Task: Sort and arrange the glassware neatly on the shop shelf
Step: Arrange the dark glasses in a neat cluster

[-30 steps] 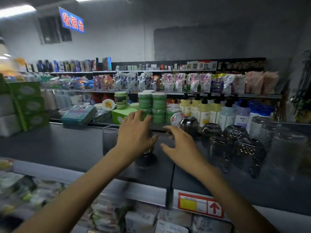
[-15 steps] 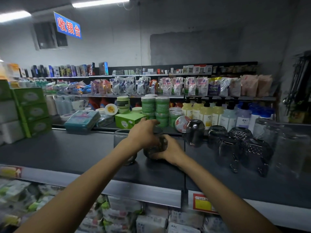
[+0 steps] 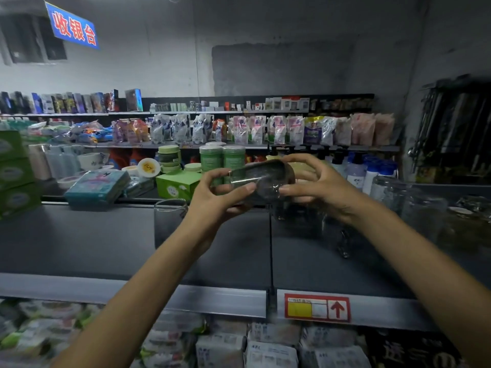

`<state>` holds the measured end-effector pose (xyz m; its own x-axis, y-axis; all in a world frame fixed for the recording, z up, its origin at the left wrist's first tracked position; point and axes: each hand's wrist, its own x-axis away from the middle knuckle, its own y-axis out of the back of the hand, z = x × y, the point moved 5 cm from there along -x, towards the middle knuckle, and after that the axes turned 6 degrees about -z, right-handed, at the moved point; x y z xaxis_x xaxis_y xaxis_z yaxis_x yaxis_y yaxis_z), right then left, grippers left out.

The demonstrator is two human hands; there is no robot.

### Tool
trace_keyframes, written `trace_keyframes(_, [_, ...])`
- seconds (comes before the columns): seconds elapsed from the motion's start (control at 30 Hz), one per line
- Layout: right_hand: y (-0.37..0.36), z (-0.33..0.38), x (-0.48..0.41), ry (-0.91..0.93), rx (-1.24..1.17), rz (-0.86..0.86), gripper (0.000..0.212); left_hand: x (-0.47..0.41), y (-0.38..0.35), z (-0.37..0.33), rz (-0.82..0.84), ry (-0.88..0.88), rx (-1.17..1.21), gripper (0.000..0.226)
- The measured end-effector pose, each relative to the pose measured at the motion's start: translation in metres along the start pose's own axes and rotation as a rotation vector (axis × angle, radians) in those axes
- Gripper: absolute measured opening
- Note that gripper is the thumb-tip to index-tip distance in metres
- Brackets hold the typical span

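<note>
Sorting glassware over the dark shop shelf [image 3: 79,248], with one glass lifted and turned sideways.

Both hands grasped the tumbler [image 3: 261,179] above the shelf: left hand [image 3: 212,203] at one end, right hand [image 3: 322,187] at the other. An upright glass [image 3: 168,221] stood just left; more glassware [image 3: 422,213] clustered right. Next, judging by this, it needed righting and setting down in line.

left hand [image 3: 216,193]: gripping glass [image 3: 261,179], sideways, above shelf [image 3: 106,243]
right hand [image 3: 322,188]: on same glass
tumbler [image 3: 170,221]: upright, left
</note>
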<state>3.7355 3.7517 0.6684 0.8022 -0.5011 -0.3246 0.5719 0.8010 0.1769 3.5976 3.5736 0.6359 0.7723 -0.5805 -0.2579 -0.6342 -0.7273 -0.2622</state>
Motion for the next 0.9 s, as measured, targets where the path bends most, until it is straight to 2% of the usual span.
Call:
trace_keyframes(0.07, [0.01, 0.007, 0.002, -0.013, -0.027, -0.009, 0.069, 0.001, -0.007, 0.012, 0.017, 0.021, 0.049, 0.073])
trace_keyframes(0.13, [0.019, 0.014, 0.001, -0.007, 0.029, -0.027, 0.063, -0.003, -0.011, 0.023, 0.015, -0.006, -0.022, 0.074])
trace_keyframes(0.2, [0.025, 0.022, -0.001, 0.033, 0.193, -0.03, 0.06, -0.009, -0.013, 0.031, 0.012, -0.062, -0.175, 0.07])
trace_keyframes(0.3, [0.029, 0.029, -0.008, 0.106, 0.516, -0.006, 0.064, -0.016, -0.021, 0.043, 0.105, -0.128, -0.406, 0.06])
trace_keyframes(0.43, [0.022, 0.02, -0.017, 0.118, 0.74, 0.066, 0.073, -0.027, -0.035, 0.065, 0.223, -0.17, -0.628, 0.057])
trace_keyframes(0.53, [0.021, 0.005, -0.023, 0.137, 0.871, 0.067, 0.075, -0.037, -0.046, 0.082, 0.21, -0.158, -0.7, 0.05])
trace_keyframes(0.67, [0.024, -0.016, -0.027, 0.165, 0.963, 0.059, 0.074, -0.049, -0.053, 0.102, 0.161, -0.137, -0.775, 0.071])
trace_keyframes(0.9, [0.025, -0.038, -0.031, 0.157, 1.004, 0.07, 0.069, -0.059, -0.054, 0.123, 0.164, -0.076, -0.799, 0.064])
